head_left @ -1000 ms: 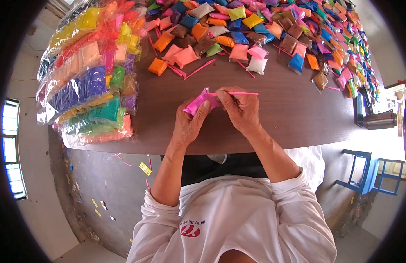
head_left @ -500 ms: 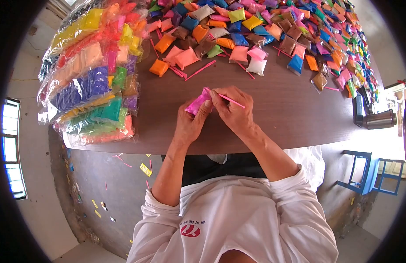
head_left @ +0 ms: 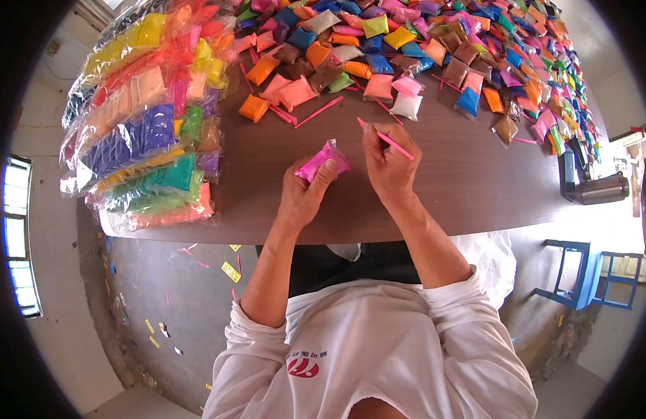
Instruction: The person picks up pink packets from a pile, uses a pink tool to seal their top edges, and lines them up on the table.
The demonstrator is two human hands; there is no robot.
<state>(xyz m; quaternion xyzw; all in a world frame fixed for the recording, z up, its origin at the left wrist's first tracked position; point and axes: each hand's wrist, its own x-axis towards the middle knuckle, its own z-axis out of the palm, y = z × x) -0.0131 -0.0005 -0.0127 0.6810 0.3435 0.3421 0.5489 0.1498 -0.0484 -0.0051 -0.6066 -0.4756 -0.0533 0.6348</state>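
My left hand (head_left: 307,183) grips a small clear packet of magenta clay-like material (head_left: 324,159), the thumb pressed on top of it. To the right of it, a little apart, my right hand (head_left: 391,155) pinches a thin pink plastic stick (head_left: 395,145) that slants down to the right across the fingers. Its pointed end shows just left of the fingertips. The stick and the packet do not touch. Just beyond both hands, another pink stick (head_left: 318,112) lies on the brown table (head_left: 267,188).
Stacked bags of coloured packets (head_left: 138,133) stand at the left of the table. A large heap of loose coloured packets (head_left: 434,49) covers the far side and right. At the right edge is a metal cup (head_left: 602,189); beyond it stands a blue stool (head_left: 581,276).
My right hand has moved right, away from the packet, with the pink stick still held. My left hand and its packet have stayed nearly in place.
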